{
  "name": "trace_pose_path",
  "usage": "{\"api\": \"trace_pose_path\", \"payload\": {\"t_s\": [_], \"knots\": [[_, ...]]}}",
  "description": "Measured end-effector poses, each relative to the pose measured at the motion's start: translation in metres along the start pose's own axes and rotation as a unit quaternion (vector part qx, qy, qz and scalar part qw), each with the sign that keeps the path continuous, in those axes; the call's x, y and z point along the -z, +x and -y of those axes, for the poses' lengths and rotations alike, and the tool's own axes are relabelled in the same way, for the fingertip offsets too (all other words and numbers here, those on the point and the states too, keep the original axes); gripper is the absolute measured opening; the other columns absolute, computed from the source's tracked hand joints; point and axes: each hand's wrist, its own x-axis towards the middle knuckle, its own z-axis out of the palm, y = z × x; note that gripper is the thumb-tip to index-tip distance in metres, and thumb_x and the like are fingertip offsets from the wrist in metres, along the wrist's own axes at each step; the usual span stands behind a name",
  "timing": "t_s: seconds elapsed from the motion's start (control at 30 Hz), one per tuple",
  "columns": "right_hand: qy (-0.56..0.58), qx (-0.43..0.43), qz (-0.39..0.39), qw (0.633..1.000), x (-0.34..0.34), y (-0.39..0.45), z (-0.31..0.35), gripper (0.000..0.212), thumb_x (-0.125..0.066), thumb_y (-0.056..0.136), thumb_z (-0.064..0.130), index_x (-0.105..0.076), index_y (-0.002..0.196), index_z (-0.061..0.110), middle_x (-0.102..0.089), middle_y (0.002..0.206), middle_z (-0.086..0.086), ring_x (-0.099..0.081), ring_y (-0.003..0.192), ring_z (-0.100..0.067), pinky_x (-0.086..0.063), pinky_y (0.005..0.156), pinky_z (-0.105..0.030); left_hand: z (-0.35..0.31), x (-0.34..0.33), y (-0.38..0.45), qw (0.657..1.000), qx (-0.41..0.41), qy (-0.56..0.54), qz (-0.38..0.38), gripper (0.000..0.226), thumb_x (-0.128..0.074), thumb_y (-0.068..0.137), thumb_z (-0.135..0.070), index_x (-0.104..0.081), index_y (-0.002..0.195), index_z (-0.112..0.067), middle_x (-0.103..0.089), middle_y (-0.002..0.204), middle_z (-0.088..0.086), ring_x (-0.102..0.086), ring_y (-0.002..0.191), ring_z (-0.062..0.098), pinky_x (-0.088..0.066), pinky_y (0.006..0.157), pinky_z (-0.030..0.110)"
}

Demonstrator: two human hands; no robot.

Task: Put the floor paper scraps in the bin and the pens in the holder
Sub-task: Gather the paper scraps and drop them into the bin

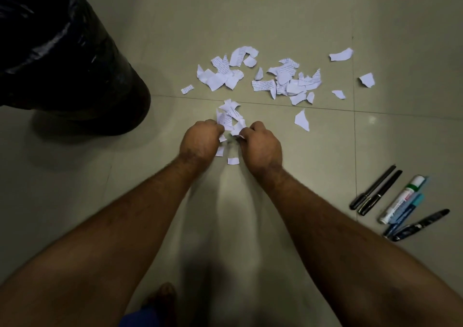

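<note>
left hand (200, 140) and right hand (260, 143), fingers curled, grip torn paper scraps (229, 118) above the tiled floor (250, 13) near pens (398, 204).

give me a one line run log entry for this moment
both hands gathering scraps | more scraps on floor | pens untouched | bin left

Floor (250, 13): pale glossy tiles with thin dark grout lines. On it: torn white paper scraps (283, 81), some printed, strewn near the centre; bin lined with a black bag (62, 58), upper left; two black pens (375, 190), a white marker (400, 200), a light blue marker (406, 210) and a dark pen (421, 225), lower right.
</note>
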Motion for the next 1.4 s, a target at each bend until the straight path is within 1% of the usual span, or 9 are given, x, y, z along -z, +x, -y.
{"api": "trace_pose_path", "payload": {"t_s": [0.2, 0.33, 0.47, 0.67, 0.8, 0.87, 1.03, 1.23, 1.4], "knots": [[0.134, -0.097, -0.005, 0.986, 0.007, -0.005, 0.004, 0.022, -0.051, 0.096, 0.022, -0.069, 0.100, 0.010, -0.062, 0.097, -0.015, -0.061, 0.087, -0.034, -0.040, 0.070, -0.033, -0.003, 0.009, -0.013, 0.970, 0.137, -0.183, -0.080, 0.023, -0.064, 0.077, -0.008, -0.074, 0.096, -0.015, -0.070, 0.099, 0.010, -0.065, 0.090, 0.030, -0.045, 0.073, 0.024], [0.321, -0.203, -0.036, 0.925, 0.025, -0.004, 0.025, 0.039, -0.052, 0.095, 0.041, -0.064, 0.077, 0.010, -0.069, 0.079, -0.013, -0.065, 0.076, -0.032, -0.047, 0.066, -0.031, -0.004, 0.030, -0.018, 0.936, 0.175, -0.286, -0.105, 0.019, -0.059, 0.077, -0.010, -0.074, 0.085, -0.017, -0.074, 0.086, 0.005, -0.067, 0.080, 0.026, -0.055, 0.071, 0.030], [0.377, -0.219, -0.067, 0.897, 0.065, 0.003, 0.057, 0.020, -0.064, 0.091, 0.024, -0.068, 0.087, 0.005, -0.065, 0.077, -0.004, -0.055, 0.070, -0.021, -0.035, 0.063, -0.023, -0.003, 0.067, -0.020, 0.923, 0.172, -0.321, -0.127, 0.012, -0.065, 0.081, -0.011, -0.076, 0.084, -0.015, -0.075, 0.085, 0.006, -0.068, 0.081, 0.024, -0.048, 0.069, 0.023], [0.429, -0.164, -0.087, 0.884, 0.141, 0.026, 0.126, 0.011, -0.064, 0.087, 0.018, -0.061, 0.079, 0.012, -0.059, 0.069, -0.001, -0.055, 0.066, -0.021, -0.037, 0.061, -0.026, 0.022, 0.171, -0.031, 0.901, 0.163, -0.362, -0.173, 0.010, -0.070, 0.075, -0.009, -0.071, 0.070, -0.018, -0.070, 0.067, 0.002, -0.072, 0.073, 0.027, -0.060, 0.069, 0.041], [0.469, -0.119, -0.088, 0.871, 0.174, 0.043, 0.182, 0.016, -0.061, 0.085, 0.027, -0.060, 0.071, 0.018, -0.064, 0.061, 0.003, -0.065, 0.057, -0.020, -0.054, 0.058, -0.035, 0.053, 0.239, -0.043, 0.897, 0.161, -0.342, -0.229, 0.007, -0.070, 0.074, -0.008, -0.075, 0.077, -0.011, -0.073, 0.074, 0.007, -0.071, 0.075, 0.027, -0.060, 0.071, 0.040], [0.457, -0.080, -0.088, 0.882, 0.187, 0.052, 0.218, 0.020, -0.063, 0.084, 0.030, -0.064, 0.073, 0.014, -0.067, 0.066, -0.002, -0.065, 0.061, -0.025, -0.055, 0.058, -0.036, 0.081, 0.267, -0.055, 0.895, 0.183, -0.312, -0.262, 0.007, -0.070, 0.077, -0.012, -0.076, 0.081, -0.012, -0.074, 0.078, 0.006, -0.070, 0.078, 0.024, -0.058, 0.073, 0.034], [0.413, -0.001, -0.061, 0.909, 0.200, 0.066, 0.292, 0.024, -0.063, 0.090, 0.030, -0.065, 0.074, 0.012, -0.059, 0.065, 0.000, -0.053, 0.061, -0.021, -0.032, 0.053, -0.026, 0.144, 0.297, -0.077, 0.867, 0.269, -0.293, -0.301, 0.005, -0.067, 0.081, -0.015, -0.071, 0.078, -0.014, -0.071, 0.077, 0.003, -0.066, 0.076, 0.022, -0.048, 0.065, 0.024], [0.306, 0.053, -0.045, 0.949, 0.181, 0.088, 0.343, 0.043, -0.052, 0.097, 0.042, -0.068, 0.081, 0.005, -0.068, 0.078, -0.014, -0.055, 0.069, -0.029, -0.035, 0.061, -0.028, 0.194, 0.288, -0.084, 0.843, 0.351, -0.298, -0.278, 0.008, -0.066, 0.084, -0.019, -0.070, 0.086, -0.012, -0.071, 0.091, 0.010, -0.065, 0.087, 0.030, -0.043, 0.068, 0.025], [0.207, 0.057, 0.037, 0.976, 0.160, 0.099, 0.353, 0.032, -0.069, 0.086, 0.030, -0.071, 0.113, 0.015, -0.072, 0.110, -0.008, -0.066, 0.105, -0.026, -0.049, 0.081, -0.027, 0.197, 0.271, -0.082, 0.844, 0.332, -0.338, -0.253, 0.042, -0.068, 0.087, -0.019, -0.059, 0.127, -0.012, -0.065, 0.123, 0.008, -0.061, 0.112, 0.026, -0.044, 0.087, 0.025]]}}
